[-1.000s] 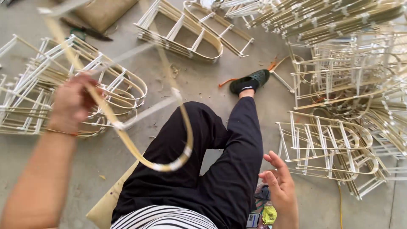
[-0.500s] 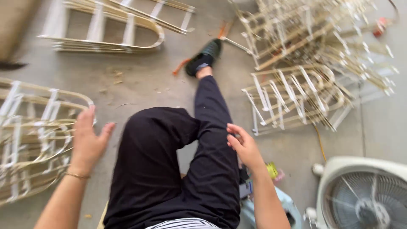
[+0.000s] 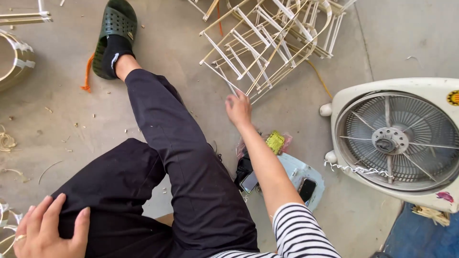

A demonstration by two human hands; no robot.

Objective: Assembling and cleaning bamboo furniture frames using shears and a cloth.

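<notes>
**Right hand reaching for a cane frame**

At the far left, a bent cane hoop (image 3: 14,62) bound with pale ties lies on the concrete floor (image 3: 57,119), with shavings scattered around it. The left hand (image 3: 50,229) rests flat on the bent knee, fingers spread wide and holding nothing; a ring shows on one finger. The legs, in black trousers (image 3: 181,157), take up the middle of the view, one leg stretched out to a green clog (image 3: 114,36) with a bit of orange cord (image 3: 87,74) beside it.

Right of the leg, the right hand (image 3: 239,109) is stretched forward, its fingertips at the lower edge of the nearest frame (image 3: 253,62), the bottom one in a stack of cane frames at the top of the view. The fingers point away from the camera, so I cannot tell whether they have closed on a rod or only touch it.

Judging from this, the frames lie interlocked, so a good grip would be on the outer rail of the nearest one rather than a thin cross rod, and it should be slid clear low, so the others are not dragged.

Beneath the forearm sit a pale blue tray (image 3: 306,177), a phone (image 3: 306,189) and a yellow packet (image 3: 275,142). At the right stands a white box fan (image 3: 397,138).
</notes>
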